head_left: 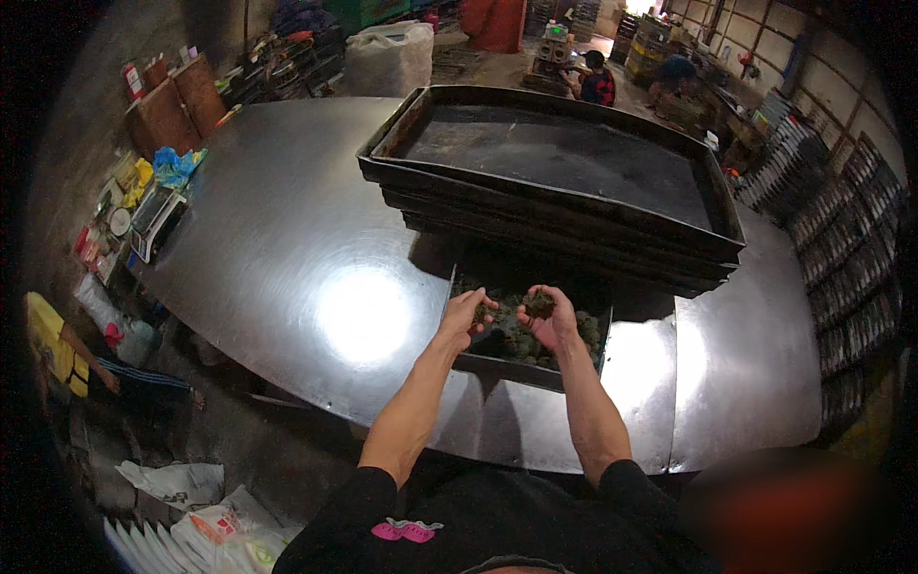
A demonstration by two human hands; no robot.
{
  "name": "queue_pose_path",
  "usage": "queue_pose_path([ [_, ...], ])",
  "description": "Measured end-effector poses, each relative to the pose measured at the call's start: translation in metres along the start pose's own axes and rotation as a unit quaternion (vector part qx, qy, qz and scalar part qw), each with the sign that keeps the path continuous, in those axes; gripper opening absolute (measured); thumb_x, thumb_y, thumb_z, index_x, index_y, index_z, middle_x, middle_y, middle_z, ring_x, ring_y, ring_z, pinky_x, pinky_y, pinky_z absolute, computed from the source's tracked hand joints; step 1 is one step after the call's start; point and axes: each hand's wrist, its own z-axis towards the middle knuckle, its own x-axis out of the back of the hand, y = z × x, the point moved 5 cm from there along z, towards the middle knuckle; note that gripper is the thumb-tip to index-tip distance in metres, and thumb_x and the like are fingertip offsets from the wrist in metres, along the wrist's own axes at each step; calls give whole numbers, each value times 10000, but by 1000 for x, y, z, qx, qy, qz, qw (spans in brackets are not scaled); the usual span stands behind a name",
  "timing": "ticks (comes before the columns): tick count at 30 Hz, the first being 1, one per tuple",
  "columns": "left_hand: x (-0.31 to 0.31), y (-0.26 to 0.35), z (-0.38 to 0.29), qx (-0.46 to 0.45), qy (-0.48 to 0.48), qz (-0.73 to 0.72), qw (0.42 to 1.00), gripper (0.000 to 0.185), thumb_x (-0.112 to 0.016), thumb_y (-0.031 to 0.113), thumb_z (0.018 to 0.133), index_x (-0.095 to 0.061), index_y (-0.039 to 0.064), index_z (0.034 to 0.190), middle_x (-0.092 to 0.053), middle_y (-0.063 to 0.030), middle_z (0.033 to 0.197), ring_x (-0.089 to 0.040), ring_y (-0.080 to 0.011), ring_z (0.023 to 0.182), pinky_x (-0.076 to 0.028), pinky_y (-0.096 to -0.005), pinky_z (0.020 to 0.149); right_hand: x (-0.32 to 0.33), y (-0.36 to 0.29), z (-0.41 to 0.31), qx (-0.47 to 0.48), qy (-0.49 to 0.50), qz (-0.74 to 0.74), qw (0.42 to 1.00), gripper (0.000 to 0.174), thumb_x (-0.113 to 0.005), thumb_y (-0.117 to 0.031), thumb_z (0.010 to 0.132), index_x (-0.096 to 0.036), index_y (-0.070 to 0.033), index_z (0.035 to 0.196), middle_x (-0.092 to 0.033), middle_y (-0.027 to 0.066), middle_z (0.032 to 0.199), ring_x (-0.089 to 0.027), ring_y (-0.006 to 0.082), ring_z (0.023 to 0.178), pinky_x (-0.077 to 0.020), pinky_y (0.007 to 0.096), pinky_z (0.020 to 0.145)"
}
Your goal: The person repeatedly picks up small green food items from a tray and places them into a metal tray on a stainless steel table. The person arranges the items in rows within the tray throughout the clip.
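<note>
Both my hands are over a dark metal tray (509, 369) holding several rough greenish-brown lumps (588, 330). In my right hand (556, 323) is a greenish-brown lump (538, 304), cupped in the curled fingers. My left hand (462, 317) is above the tray's left side, its fingers bent around a smaller clump (483, 313), mostly hidden by the hand. What the lumps are made of cannot be made out. The tray's far end lies in shadow under the overhang of a stack of large dark metal trays (559, 190).
A shiny metal table (287, 194) carries the trays. At its left edge stands a scale (156, 219) beside blue and yellow plastic bags (176, 168). A person in a yellow top (54, 344) is at left, and another person (597, 82) sits farther back. Racks (850, 280) line the right side.
</note>
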Motion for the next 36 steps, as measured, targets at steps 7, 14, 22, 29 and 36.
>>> queue_pose_path([
  [7,14,-22,8,-16,58,2,998,414,-542,413,907,-456,124,624,-449,1,507,-352,-87,373,-237,-234,338,18,11,10,20,138,-192,971,403,-511,-446,923,-489,-122,685,-515,33,622,-424,112,471,-284,247,413],
  [14,31,10,-12,-10,66,-37,997,369,-462,381,944,-549,91,732,-477,2,549,-393,-89,417,-273,-242,350,20,6,32,225,55,-684,692,250,-562,-254,875,-599,-12,823,-600,92,691,-594,272,669,-464,392,630],
  [22,52,20,-35,-34,32,-27,999,335,-428,302,970,-601,17,935,-590,-58,719,-450,-83,442,-274,-195,352,4,59,46,92,-112,-918,368,304,-612,-82,754,-644,-39,1054,-625,192,1019,-615,382,895,-508,461,763],
  [29,71,12,-34,-22,31,-52,998,338,-438,317,968,-587,13,961,-592,-61,713,-440,-81,439,-275,-204,350,-1,79,69,127,-110,-887,430,246,-593,-82,746,-657,-42,981,-625,191,963,-618,364,876,-511,443,778],
  [36,55,7,-25,23,54,43,997,356,-435,342,966,-588,21,939,-591,-59,709,-463,-80,462,-280,-204,352,-19,42,61,-2,1,-724,690,278,-646,-175,736,-662,-39,978,-658,204,950,-654,285,871,-522,408,717],
])
